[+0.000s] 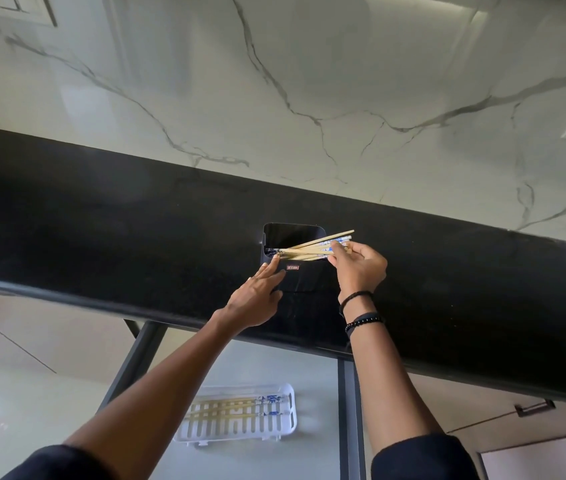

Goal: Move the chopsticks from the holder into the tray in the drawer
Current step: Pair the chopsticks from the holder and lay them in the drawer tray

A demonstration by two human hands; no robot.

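- Bundle of pale wooden chopsticks with blue-patterned ends (312, 249) lies across black rectangular plastic holder (293, 261), long axis left-right, patterned ends rightward.
- Right hand (357, 268) fingers are pinched on those ends.
- Left hand (257, 296) fingers are laid flat, bracing the holder.

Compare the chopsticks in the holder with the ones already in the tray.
The holder chopsticks fan out of the black holder, pinched by the right hand; the tray chopsticks lie flat and untouched in the white tray. The first bundle sits on the counter, the second in the drawer. Both are pale wood with blue-patterned ends.
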